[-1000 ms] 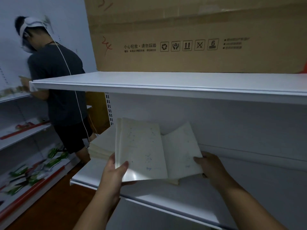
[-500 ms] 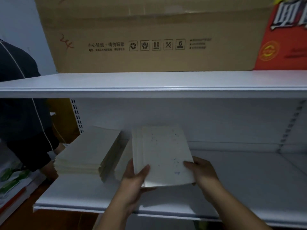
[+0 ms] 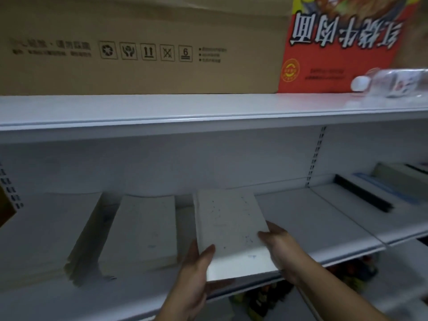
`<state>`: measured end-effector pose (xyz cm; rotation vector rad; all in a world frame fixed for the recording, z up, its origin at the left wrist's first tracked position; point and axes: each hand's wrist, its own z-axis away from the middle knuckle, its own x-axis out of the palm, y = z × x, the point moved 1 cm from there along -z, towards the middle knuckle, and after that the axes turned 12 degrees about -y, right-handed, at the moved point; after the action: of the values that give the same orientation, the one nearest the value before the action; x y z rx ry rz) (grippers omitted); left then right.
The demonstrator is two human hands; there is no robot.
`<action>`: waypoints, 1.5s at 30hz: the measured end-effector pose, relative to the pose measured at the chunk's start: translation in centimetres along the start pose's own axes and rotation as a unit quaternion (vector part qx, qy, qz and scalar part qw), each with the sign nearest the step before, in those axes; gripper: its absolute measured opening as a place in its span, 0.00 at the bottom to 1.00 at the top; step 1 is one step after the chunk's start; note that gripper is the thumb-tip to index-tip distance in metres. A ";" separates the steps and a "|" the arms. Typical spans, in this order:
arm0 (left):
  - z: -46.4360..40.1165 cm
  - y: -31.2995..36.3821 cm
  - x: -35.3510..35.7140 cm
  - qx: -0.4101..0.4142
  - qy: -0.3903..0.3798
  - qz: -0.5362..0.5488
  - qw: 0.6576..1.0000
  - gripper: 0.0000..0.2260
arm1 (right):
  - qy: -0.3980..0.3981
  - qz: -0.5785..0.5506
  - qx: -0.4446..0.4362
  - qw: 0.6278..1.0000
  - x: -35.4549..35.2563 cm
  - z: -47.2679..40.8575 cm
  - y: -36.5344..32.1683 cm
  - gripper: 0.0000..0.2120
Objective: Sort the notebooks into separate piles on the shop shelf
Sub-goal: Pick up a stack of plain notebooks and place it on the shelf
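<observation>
Both hands, left hand [image 3: 196, 269] and right hand [image 3: 281, 249], grip a white speckled notebook [image 3: 228, 230] by its near corners above the shelf's [image 3: 324, 239] front edge, beside two notebook piles [image 3: 143, 230].

You are standing at a retail shop shelf unit. White metal shelves [image 3: 208, 112] mount on slotted uprights [image 3: 315, 156] above and right of your fingers. Above your fingers, the upper shelf carries a brown shipping carton [image 3: 143, 49] with handling symbols and a red printed food carton [image 3: 342, 47]. Notebook stacks [image 3: 143, 228] lie left of your fingers; packaged goods [image 3: 266, 295] sit on a lower shelf below them.
</observation>
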<state>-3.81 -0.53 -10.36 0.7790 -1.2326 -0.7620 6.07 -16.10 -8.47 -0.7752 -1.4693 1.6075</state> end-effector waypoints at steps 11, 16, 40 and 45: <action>-5.8 -3.9 8.5 -0.016 0.098 -0.161 0.982 0.16 | 0.004 0.017 -0.028 0.999 -9.8 0.0 1.7 0.16; -10.8 -8.2 15.9 0.013 0.114 -0.272 0.955 0.14 | 0.020 0.043 -0.015 0.999 -19.6 -0.7 0.8 0.13; -24.9 -14.4 26.9 -0.123 -0.050 -0.628 0.767 0.64 | 0.042 0.362 0.021 0.931 -40.4 -10.4 -1.4 0.19; -24.7 -14.7 26.7 -0.093 -0.040 -0.663 0.741 0.57 | 0.017 0.454 0.048 0.890 -40.3 -11.4 -1.2 0.13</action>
<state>23.74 -28.38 -12.93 1.4528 -0.4598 -2.0492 35.68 -45.54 -12.02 -1.5670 -1.0095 2.2895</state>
